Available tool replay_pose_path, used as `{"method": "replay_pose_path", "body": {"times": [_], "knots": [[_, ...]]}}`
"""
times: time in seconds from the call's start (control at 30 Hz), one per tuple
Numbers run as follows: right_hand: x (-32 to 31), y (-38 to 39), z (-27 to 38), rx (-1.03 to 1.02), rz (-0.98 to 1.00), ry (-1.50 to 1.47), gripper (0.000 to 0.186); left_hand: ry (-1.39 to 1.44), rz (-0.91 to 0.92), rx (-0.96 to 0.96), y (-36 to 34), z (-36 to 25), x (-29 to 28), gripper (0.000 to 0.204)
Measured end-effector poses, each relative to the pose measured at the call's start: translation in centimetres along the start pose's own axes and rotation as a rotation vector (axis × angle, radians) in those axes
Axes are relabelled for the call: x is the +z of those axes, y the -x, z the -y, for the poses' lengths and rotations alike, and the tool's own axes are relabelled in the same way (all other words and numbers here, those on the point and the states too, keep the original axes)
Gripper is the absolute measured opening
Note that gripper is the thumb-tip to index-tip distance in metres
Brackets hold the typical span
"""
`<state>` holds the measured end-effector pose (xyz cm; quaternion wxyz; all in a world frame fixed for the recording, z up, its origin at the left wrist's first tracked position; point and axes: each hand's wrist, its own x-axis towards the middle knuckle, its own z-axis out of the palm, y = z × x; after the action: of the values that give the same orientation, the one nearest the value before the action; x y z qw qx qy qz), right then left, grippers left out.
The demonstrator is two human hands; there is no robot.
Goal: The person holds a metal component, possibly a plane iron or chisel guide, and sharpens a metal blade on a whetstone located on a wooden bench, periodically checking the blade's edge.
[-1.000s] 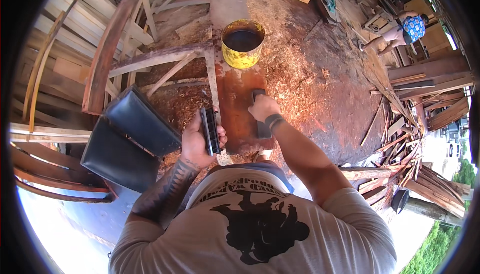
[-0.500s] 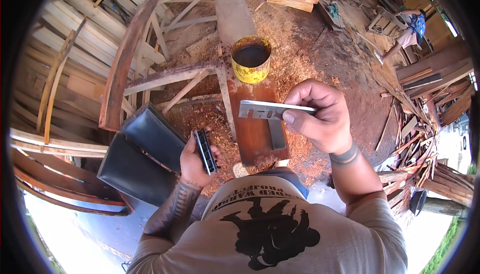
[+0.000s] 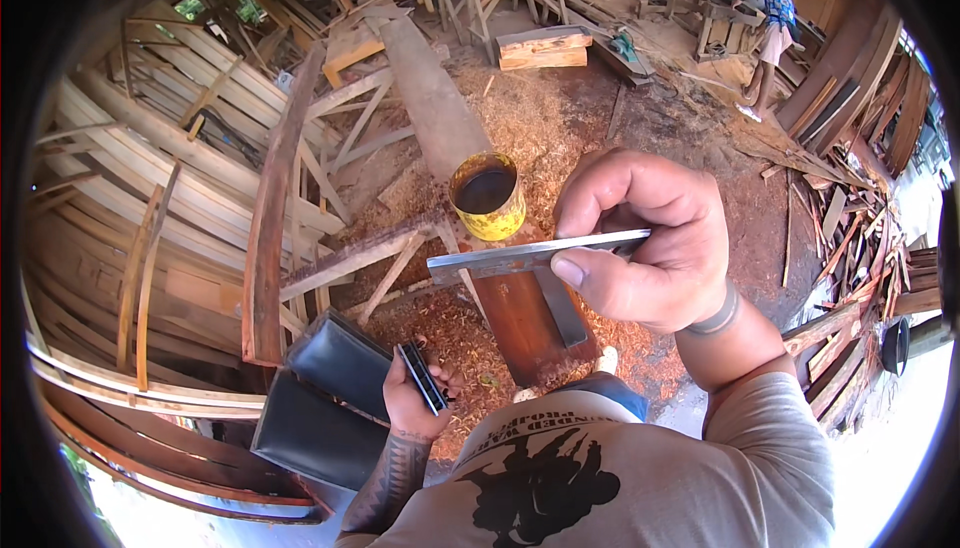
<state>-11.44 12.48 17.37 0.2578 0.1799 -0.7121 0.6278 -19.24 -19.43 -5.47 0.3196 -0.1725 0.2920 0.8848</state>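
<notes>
My right hand (image 3: 665, 243) is raised, pinching a flat steel blade (image 3: 490, 262) between thumb and fingers. The blade lies nearly level, its thin bright edge toward me. Lower on the left, my left hand (image 3: 410, 403) is wrapped round a narrow black piece (image 3: 424, 378) with ribbed slots and pale edges; its exact kind does not show. Beneath the blade, a reddish-brown wet board (image 3: 515, 333) carries a dark grey rectangular slab (image 3: 564, 310), like a sharpening stone. At the board's far part stands a yellow can (image 3: 497, 223) with dark liquid inside.
Black padded cushions (image 3: 320, 433) lie beside my left forearm. Timber frames and a long beam (image 3: 270, 248) stand at left, with stacked planks beyond. Wood shavings (image 3: 530, 113) cover the floor. Scrap wood (image 3: 850, 278) is piled at right. Another person (image 3: 777, 13) stands far right.
My right hand has brought the blade closer to the camera and turned it more edge-on. The view has tilted up, showing more of the workshop. Both hands keep their holds.
</notes>
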Motion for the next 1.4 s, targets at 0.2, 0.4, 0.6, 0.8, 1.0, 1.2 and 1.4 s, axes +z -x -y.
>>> {"method": "replay_pose_path", "body": {"times": [0.2,0.4,0.6,0.8,1.0,1.2,1.4], "knots": [[-0.3,-0.3,0.9,-0.073,0.006,0.006,0.018,-0.023,0.022,-0.004,-0.1,-0.5,0.4,0.039],[-0.1,-0.4,1.1,-0.083,-0.002,-0.124,0.018,-0.027,0.001,0.003,-0.1,-0.6,0.7,0.04],[-0.6,-0.4,0.9,-0.113,0.012,-0.139,0.019,-0.005,0.036,-0.011,-0.5,-0.8,0.7,0.042],[-1.0,-0.6,0.8,-0.139,-0.002,-0.107,0.019,-0.01,0.03,-0.008,-1.1,-0.9,0.1,0.044],[-1.4,-1.1,1.0,-0.238,0.039,-0.03,0.019,0.002,0.046,-0.017,-1.2,-0.9,0.4,0.046],[-1.9,-1.6,1.3,-0.331,0.039,0.098,0.018,-0.014,0.036,-0.016,-1.3,-0.8,0.8,0.047],[-2.1,-1.6,1.1,-0.34,0.034,0.1,0.019,-0.017,0.02,-0.027,-1.3,-0.6,1.2,0.048]]}}
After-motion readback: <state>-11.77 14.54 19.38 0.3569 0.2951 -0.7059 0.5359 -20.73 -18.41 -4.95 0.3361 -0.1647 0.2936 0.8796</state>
